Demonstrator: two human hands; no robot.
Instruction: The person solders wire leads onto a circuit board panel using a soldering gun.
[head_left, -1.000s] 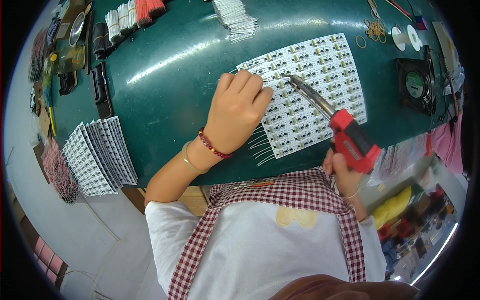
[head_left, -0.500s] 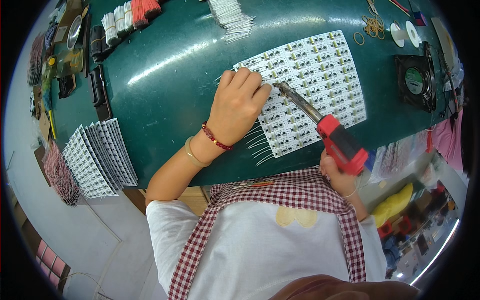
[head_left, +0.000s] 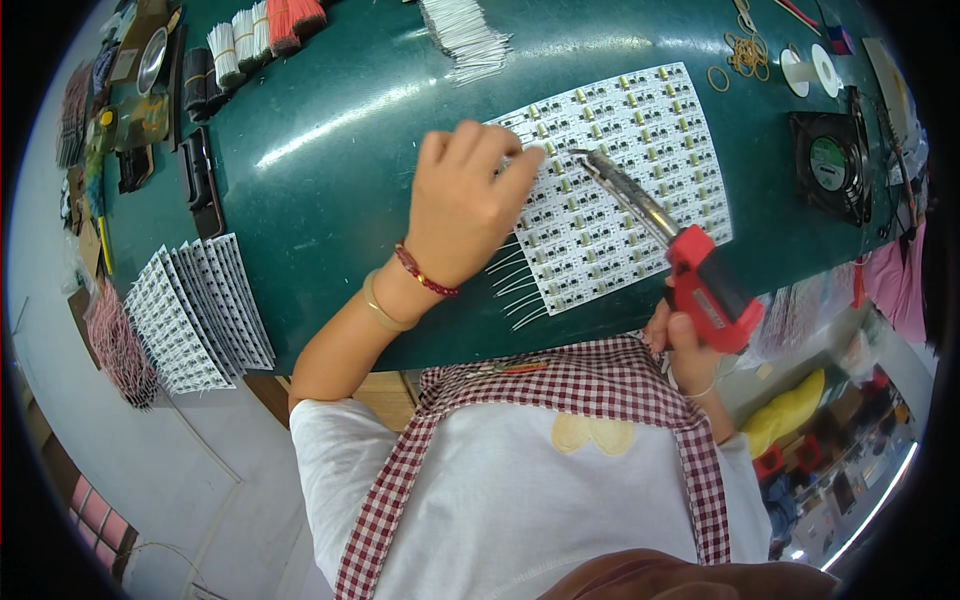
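A white panel of small circuit boards [head_left: 640, 190] lies on the green table, with thin white wires [head_left: 515, 280] sticking out from its left edge. My left hand [head_left: 465, 195] hovers over the panel's upper left edge, its fingers curled and thumb bent toward them; whatever is between the fingertips is hidden. My right hand [head_left: 690, 355] grips a red and black soldering gun [head_left: 715, 290] by its handle. The gun's dark tip is over the panel, a little to the right of my left thumb.
Stacked circuit panels [head_left: 200, 315] stand at the left edge. Bundled wires [head_left: 245, 35] and loose white wires [head_left: 465, 40] lie at the back. To the right are a black fan [head_left: 830, 165], a white spool [head_left: 810, 70] and rubber bands [head_left: 748, 55].
My left hand has shifted slightly left and its thumb has come away from the soldering tip. The soldering gun has moved right, its tip a little farther up the panel.
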